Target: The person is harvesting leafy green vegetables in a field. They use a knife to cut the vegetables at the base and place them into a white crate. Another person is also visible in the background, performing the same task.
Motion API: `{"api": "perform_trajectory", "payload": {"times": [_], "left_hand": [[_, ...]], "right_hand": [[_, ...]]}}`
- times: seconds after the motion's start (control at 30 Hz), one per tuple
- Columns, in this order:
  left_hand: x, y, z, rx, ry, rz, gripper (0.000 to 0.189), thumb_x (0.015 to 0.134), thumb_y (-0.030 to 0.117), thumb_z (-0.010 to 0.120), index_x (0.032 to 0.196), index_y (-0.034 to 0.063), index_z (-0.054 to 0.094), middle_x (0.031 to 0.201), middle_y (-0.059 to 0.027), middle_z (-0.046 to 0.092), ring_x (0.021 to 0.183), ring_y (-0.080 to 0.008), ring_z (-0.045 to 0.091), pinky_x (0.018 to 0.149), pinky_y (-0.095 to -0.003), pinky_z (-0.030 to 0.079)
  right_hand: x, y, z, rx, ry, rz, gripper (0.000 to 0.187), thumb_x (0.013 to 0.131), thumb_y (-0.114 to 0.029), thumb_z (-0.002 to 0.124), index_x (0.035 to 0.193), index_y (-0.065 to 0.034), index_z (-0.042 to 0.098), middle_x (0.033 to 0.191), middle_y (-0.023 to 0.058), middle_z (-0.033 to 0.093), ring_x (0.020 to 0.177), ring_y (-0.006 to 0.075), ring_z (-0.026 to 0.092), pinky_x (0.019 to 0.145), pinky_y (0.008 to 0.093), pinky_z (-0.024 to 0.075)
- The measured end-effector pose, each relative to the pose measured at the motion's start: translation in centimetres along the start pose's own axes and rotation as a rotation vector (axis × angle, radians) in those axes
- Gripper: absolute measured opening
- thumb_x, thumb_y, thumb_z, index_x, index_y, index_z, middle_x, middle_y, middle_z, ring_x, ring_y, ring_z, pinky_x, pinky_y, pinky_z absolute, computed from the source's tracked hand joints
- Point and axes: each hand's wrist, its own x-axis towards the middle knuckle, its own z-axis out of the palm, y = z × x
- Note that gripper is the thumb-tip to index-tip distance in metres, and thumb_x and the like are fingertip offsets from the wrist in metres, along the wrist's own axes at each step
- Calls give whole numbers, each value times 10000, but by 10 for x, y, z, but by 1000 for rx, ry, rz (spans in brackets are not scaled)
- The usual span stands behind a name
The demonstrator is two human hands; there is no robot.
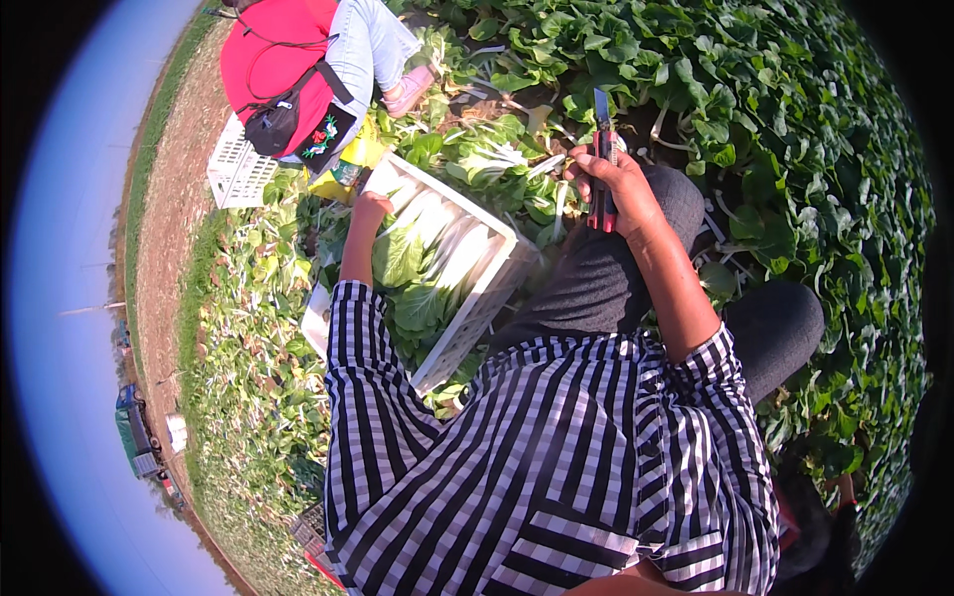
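A red utility knife (604, 182) with its blade out is held in my right hand (615, 179), above my bent knee. My left hand (370, 208) reaches to the far left end of a white plastic crate (488, 287); its fingers are partly hidden, and I cannot tell whether they grip a leaf or the rim. Inside the crate, leafy greens with white stalks (447, 238) lie packed in a row, stalks and leaves showing. Cut greens (496, 160) lie on the ground between the crate and my right hand.
Uncut leafy plants (805, 186) grow densely on the right. A co-worker in a red top (291, 63) sits at the upper left, near another white crate (238, 167) and a yellow bag (361, 153). Leaf litter (253, 335) covers the ground at left. A truck (134, 432) stands beyond the dirt track.
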Motion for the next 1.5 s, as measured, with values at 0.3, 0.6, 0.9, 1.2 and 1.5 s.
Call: {"api": "perform_trajectory", "payload": {"times": [0.3,0.6,0.9,1.2,1.5], "left_hand": [[-29,51,-9,828,237,513,61,830,95,609,872,119,646,962,-106,624,896,-330,640,737,-466,509],[-68,41,-9,746,221,326,533,772,191,774,1270,154,590,1203,-68,590,1168,-269,565,930,-453,466],[-99,-18,63,495,390,65,725,898,441,654,1522,177,394,1568,-183,345,1453,-389,309,1132,-567,292],[-99,-28,105,597,523,16,727,951,584,510,1530,167,375,1587,-170,325,1478,-362,282,1126,-544,302],[-117,32,30,684,418,230,789,872,406,724,1512,92,387,1542,-209,393,1359,-380,461,1076,-561,373]], "right_hand": [[0,1,-2,-15,4,18,272,935,-168,660,1133,13,613,926,139,674,633,110,571,594,232,475],[-2,-2,1,-69,17,9,255,936,-170,662,1120,1,617,923,137,680,639,107,570,593,236,473],[-3,-4,3,-102,47,24,237,940,-168,661,1114,-10,633,931,129,683,648,101,570,608,229,471],[0,-4,9,-158,78,66,279,930,-211,676,1117,-11,624,910,103,698,656,95,586,563,237,488],[4,7,-10,34,5,-34,169,947,-187,644,1007,-45,573,838,104,684,592,120,597,545,272,512]]}}
